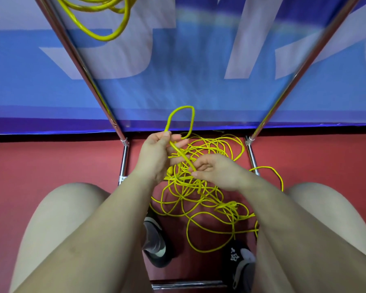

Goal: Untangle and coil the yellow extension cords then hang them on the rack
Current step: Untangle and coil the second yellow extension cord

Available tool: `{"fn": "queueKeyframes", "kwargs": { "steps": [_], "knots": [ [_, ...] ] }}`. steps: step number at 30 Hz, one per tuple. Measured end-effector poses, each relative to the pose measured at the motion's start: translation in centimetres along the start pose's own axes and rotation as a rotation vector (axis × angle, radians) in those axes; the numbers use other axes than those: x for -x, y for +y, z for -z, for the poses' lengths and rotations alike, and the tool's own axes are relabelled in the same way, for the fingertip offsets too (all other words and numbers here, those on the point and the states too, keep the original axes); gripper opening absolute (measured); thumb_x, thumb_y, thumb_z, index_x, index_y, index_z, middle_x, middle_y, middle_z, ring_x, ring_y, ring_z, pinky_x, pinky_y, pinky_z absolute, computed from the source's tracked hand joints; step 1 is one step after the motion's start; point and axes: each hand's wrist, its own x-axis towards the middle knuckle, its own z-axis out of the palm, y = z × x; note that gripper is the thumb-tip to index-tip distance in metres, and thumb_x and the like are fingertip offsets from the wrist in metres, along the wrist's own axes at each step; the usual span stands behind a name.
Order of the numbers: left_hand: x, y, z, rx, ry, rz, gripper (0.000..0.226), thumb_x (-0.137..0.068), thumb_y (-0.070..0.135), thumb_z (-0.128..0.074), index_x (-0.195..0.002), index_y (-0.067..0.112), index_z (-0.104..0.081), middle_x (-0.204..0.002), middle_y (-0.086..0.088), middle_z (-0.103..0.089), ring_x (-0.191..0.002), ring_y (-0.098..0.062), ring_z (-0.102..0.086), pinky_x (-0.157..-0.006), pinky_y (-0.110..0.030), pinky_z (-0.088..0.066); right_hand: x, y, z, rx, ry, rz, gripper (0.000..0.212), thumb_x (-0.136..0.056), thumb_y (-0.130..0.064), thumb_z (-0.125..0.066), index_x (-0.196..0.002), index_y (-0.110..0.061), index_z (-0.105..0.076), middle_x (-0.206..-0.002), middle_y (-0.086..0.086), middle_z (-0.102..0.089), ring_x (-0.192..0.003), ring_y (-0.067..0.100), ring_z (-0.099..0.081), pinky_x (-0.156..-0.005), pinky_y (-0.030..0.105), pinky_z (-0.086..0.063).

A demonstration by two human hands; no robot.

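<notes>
Left hand (156, 155) pinches a started loop (181, 121); right hand (216, 172) curls on the same yellow cord, apparently. One coil (106, 17) hangs on the rack (76, 53) — floor tangle (203, 187) remains.

The thin tangled extension cords (201, 182) are bright yellow, as is the coiled cord (106, 22) hanging above. The smooth floor (51, 157) is dull red. The blurred fabric banner (178, 70) is blue with pale, perhaps white, lettering. The metal tube rack (80, 66) is shiny silver. The rubber shoes (154, 242) are grey and black.
</notes>
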Motion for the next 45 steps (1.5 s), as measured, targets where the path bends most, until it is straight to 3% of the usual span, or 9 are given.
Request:
{"fn": "queueKeyframes", "kwargs": {
  "steps": [6, 10, 15, 22, 25, 29, 33, 37, 45],
  "knots": [
    [-0.5, 0.1, 0.4, 0.100, -0.017, 0.056, 0.017, -0.102, 0.025, -0.039, -0.102, 0.014, -0.052, -0.108, -0.005, -0.064, -0.101, -0.020, -0.062, -0.077, -0.037, -0.054, 0.1, -0.5, 0.7, -0.100, 0.108, 0.032, 0.013, -0.089, -0.006, -0.059, -0.093, -0.018, -0.059, -0.075, -0.001, -0.061, -0.063, 0.006, -0.062, -0.061, 0.020, -0.051],
    [-0.1, -1.6, 0.3, -0.295, -0.214, 0.099, 0.020, -0.101, 0.019, -0.038, -0.113, 0.016, -0.054, -0.107, 0.001, -0.063, -0.094, -0.010, -0.059, -0.077, -0.020, -0.048, -0.1, -1.2, 1.8, -0.635, 0.329, -0.010, 0.011, -0.092, -0.006, -0.053, -0.101, -0.012, -0.056, -0.080, 0.002, -0.063, -0.057, 0.004, -0.064, -0.057, 0.019, -0.055],
    [0.5, -3.5, 0.8, -0.736, -0.495, 0.010, 0.018, -0.095, 0.014, -0.054, -0.102, 0.030, -0.055, -0.095, 0.000, -0.064, -0.093, -0.015, -0.057, -0.091, -0.032, -0.044, -0.3, -1.0, 3.3, -1.092, 0.520, -0.034, 0.005, -0.093, -0.010, -0.053, -0.088, -0.009, -0.054, -0.086, 0.005, -0.063, -0.062, 0.009, -0.069, -0.057, 0.020, -0.056],
    [0.1, -3.6, 0.0, -0.718, -0.340, -0.183, 0.047, -0.093, 0.012, -0.056, -0.136, 0.018, -0.038, -0.121, 0.003, -0.048, -0.099, -0.008, -0.055, -0.082, -0.022, -0.047, -0.4, -1.4, 3.0, -1.176, 0.473, -0.083, 0.006, -0.092, -0.013, -0.055, -0.087, -0.010, -0.054, -0.071, 0.000, -0.071, -0.060, 0.005, -0.069, -0.052, 0.015, -0.052],
    [0.3, -3.7, -0.4, -0.702, -0.431, -0.188, 0.018, -0.097, 0.009, -0.049, -0.112, 0.017, -0.054, -0.097, 0.003, -0.061, -0.077, 0.001, -0.056, -0.074, -0.014, -0.044, -0.4, -1.7, 2.6, -1.181, 0.426, -0.096, 0.009, -0.093, -0.016, -0.054, -0.088, -0.009, -0.056, -0.062, -0.002, -0.070, -0.059, 0.004, -0.068, -0.053, 0.014, -0.052],
    [0.4, -3.4, -0.8, -0.539, -0.348, -0.118, 0.021, -0.099, 0.005, -0.041, -0.090, 0.018, -0.054, -0.082, -0.002, -0.062, -0.078, -0.017, -0.061, -0.079, -0.031, -0.051, -0.7, -1.7, 2.6, -1.217, 0.392, -0.050, 0.014, -0.095, -0.018, -0.050, -0.097, -0.007, -0.057, -0.079, 0.006, -0.070, -0.070, 0.011, -0.069, -0.061, 0.020, -0.057],
    [0.0, -2.1, -0.6, -0.391, -0.158, -0.086, 0.020, -0.101, 0.010, -0.038, -0.092, 0.018, -0.054, -0.082, 0.000, -0.064, -0.063, -0.003, -0.064, -0.060, -0.016, -0.051, -0.7, -1.4, 1.8, -0.691, 0.269, -0.047, 0.031, -0.096, -0.021, -0.050, -0.125, -0.010, -0.052, -0.104, 0.006, -0.063, -0.094, 0.018, -0.062, -0.075, 0.020, -0.052],
    [-0.5, -1.2, -0.2, -0.138, -0.022, -0.037, 0.017, -0.101, 0.013, -0.040, -0.091, 0.015, -0.053, -0.084, -0.003, -0.065, -0.059, -0.003, -0.066, -0.055, -0.016, -0.053, -0.6, 0.6, 0.6, 0.111, 0.183, 0.042, 0.019, -0.089, -0.020, -0.062, -0.106, -0.015, -0.065, -0.089, -0.001, -0.062, -0.083, 0.009, -0.056, -0.081, 0.027, -0.047],
    [-1.0, 0.1, 0.5, 0.181, 0.123, -0.045, 0.012, -0.100, 0.012, -0.044, -0.091, 0.009, -0.051, -0.083, -0.007, -0.066, -0.064, -0.010, -0.070, -0.060, -0.023, -0.058, -0.4, 1.3, 1.6, 0.497, 0.333, 0.084, 0.020, -0.086, -0.019, -0.065, -0.106, -0.016, -0.066, -0.106, -0.002, -0.065, -0.104, 0.020, -0.056, -0.089, 0.031, -0.042]
  ]
}}
